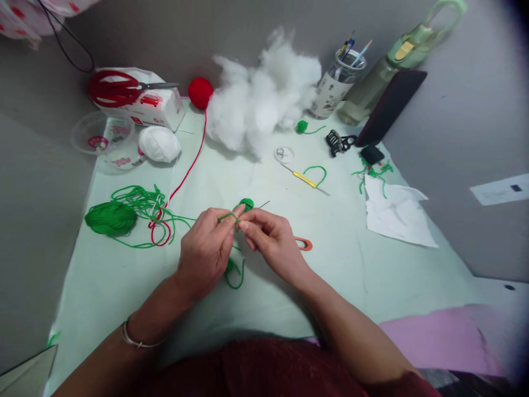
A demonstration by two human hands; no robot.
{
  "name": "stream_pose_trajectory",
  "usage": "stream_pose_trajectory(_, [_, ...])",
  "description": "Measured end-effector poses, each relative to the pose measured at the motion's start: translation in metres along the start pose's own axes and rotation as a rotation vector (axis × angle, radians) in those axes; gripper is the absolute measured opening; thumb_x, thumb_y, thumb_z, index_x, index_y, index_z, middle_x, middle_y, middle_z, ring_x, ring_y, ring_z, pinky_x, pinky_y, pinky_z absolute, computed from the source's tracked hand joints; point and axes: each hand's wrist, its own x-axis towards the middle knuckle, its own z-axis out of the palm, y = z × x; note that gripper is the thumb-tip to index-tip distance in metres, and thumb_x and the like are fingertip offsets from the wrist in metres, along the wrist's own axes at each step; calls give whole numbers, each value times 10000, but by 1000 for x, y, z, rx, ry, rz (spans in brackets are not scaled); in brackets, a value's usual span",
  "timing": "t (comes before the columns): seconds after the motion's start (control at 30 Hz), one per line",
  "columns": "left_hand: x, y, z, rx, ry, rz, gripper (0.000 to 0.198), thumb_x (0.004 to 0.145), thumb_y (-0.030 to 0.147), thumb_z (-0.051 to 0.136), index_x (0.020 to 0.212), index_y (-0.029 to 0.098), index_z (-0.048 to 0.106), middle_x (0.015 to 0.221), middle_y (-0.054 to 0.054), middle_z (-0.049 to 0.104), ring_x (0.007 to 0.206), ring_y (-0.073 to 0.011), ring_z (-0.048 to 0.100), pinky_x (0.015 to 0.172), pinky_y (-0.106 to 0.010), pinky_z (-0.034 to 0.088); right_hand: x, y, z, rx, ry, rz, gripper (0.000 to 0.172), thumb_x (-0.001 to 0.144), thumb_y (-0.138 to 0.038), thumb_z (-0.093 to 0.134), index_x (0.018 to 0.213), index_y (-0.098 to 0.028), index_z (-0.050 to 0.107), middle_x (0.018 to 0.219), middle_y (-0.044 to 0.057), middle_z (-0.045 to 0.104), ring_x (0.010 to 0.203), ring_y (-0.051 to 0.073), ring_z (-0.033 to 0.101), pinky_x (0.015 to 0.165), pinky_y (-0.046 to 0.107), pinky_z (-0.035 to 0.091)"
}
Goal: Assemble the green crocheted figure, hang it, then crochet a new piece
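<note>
Close together over the middle of the table, both my hands are closed at the fingertips. My left hand grips a small green crochet piece, and green yarn runs across its fingers. Pinched at the same spot, my right hand has its thumb and fingertip on the green yarn. A thin dark shaft pokes out beside the piece; whether it is a needle or a hook I cannot tell. Below the hands lies another bit of green yarn work, partly hidden. An orange plastic piece shows past my right hand.
To the left lie a green yarn skein, a white yarn ball and red scissors on a box. White stuffing and a red yarn ball sit behind. A yellow-handled crochet hook, pen jar and bottle stand rightward.
</note>
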Motion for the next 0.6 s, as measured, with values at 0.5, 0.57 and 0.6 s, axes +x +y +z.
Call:
stream_pose_trajectory(0.5, [2, -3, 0, 74, -18, 17, 415, 995, 129, 424, 1327, 211, 661, 1354, -144, 631, 1037, -287, 575, 866, -453, 437, 1, 3, 0, -51, 29, -14, 208, 923, -341, 596, 791, -184, 632, 575, -64, 452, 532, 95, 358, 534, 251, 304])
stream_pose_trajectory(0.57, [2, -3, 0, 50, -27, 9, 424, 994, 116, 414, 1320, 223, 663, 1366, -133, 624, 1058, -278, 574, 881, -445, 438, 1, 3, 0, -83, 41, -30, 192, 928, -321, 585, 803, -185, 637, 590, -61, 457, 545, 98, 361, 548, 254, 304])
stream_pose_trajectory(0.6, [2, -3, 0, 37, -28, 5, 425, 992, 108, 410, 1312, 221, 667, 1370, -131, 619, 1070, -276, 572, 889, -443, 438, 1, 4, 1, -93, 39, -37, 184, 931, -313, 581, 811, -186, 639, 597, -60, 460, 550, 99, 365, 554, 256, 306])
